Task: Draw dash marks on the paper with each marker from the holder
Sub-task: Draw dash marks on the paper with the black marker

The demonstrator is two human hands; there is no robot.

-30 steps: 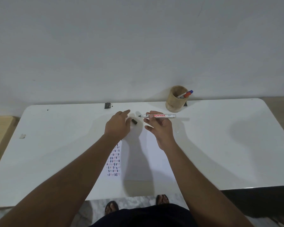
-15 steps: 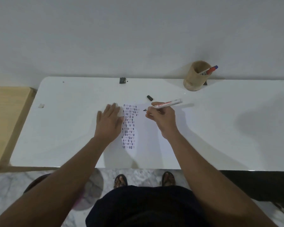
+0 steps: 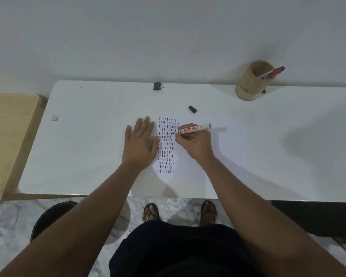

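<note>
Right, marker (image 3: 192,129) is light and rigid, my right hand (image 3: 196,145) fingers pinched low near its tip, left hand (image 3: 141,144) fingers spread flat pinning flimsy paper (image 3: 198,166) to bench (image 3: 88,146).

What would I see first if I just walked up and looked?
The paper in the middle of the white table, with rows of little dashes. The right hand holds a marker with its tip at the dashes, while the left hand lies flat beside them.
</note>
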